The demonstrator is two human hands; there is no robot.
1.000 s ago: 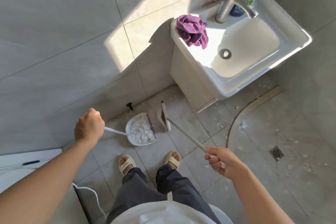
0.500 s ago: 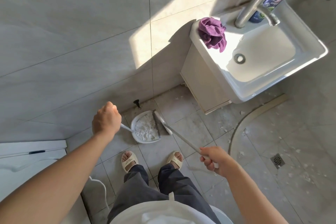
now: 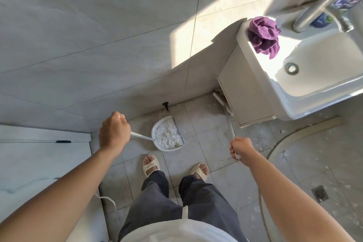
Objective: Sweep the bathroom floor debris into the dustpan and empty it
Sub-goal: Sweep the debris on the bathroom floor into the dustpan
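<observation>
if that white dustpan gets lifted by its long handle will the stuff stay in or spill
The white plastic dustpan will probably tip toward its open lip: the left hand grips only the thin handle's far end. The loose white debris is heaped and looks light and crumbly, so flakes may slide out unless it is lifted level.

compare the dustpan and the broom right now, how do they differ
The dustpan sits on the floor tiles by the wall, loaded with white debris; the broom carries nothing visible. The dustpan's pan is in full view, while the broom's head is tucked at the foot of the sink cabinet. The left hand grips the dustpan's handle; the right hand grips the broom's. Both are white with thin handles.
</observation>
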